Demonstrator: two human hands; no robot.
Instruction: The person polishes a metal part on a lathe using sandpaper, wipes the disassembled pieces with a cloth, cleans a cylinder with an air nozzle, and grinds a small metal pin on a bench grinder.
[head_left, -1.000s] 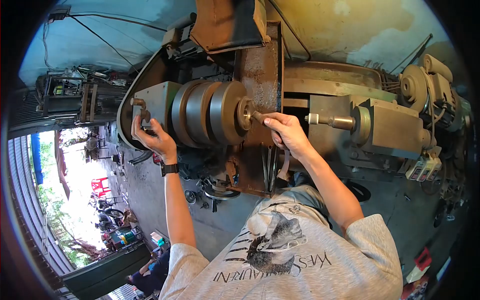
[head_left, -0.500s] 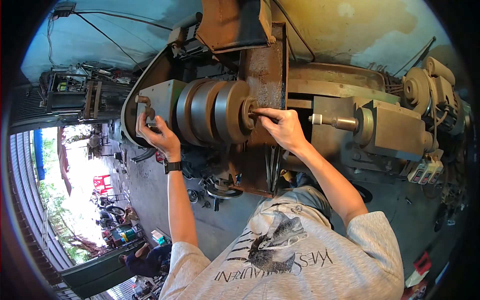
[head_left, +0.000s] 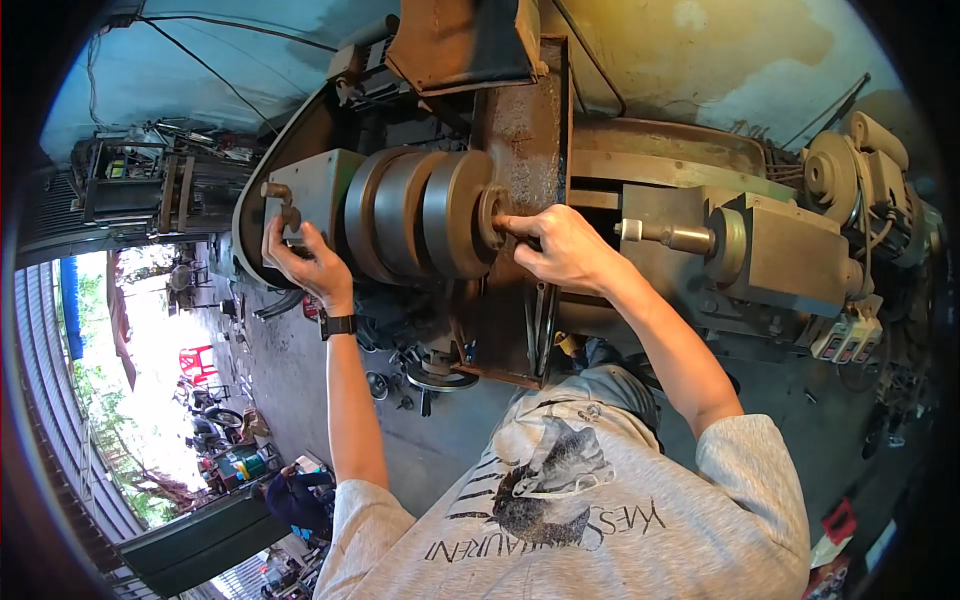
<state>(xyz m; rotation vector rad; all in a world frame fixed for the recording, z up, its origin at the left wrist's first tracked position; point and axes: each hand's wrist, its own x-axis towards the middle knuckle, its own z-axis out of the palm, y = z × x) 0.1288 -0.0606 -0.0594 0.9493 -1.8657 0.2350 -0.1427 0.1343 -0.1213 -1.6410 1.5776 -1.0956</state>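
A large stepped metal cylinder [head_left: 400, 215] sits on the machine, with a smaller ring [head_left: 491, 218] at its right end. The index finger of my right hand [head_left: 560, 248] points into the opening of that ring; its other fingers are curled, and nothing shows in the hand. At the cylinder's left stands a grey housing [head_left: 318, 190] with a short crank handle [head_left: 277, 190]. My left hand [head_left: 312, 268], a dark watch on its wrist, is raised by the handle's lower end, fingers apart. Whether its fingertips touch the handle is hard to see.
To the right, a spindle with a white tip [head_left: 630, 230] points at the cylinder from a block [head_left: 790, 250]. A rusty guard [head_left: 465, 45] hangs above. Below are a handwheel [head_left: 440, 375] and long metal rods. A person [head_left: 300, 498] is at the lower left.
My right hand held a short cylindrical piece at the ring; now the piece is out of sight and the index finger reaches into the opening. My left hand has stayed by the handle.
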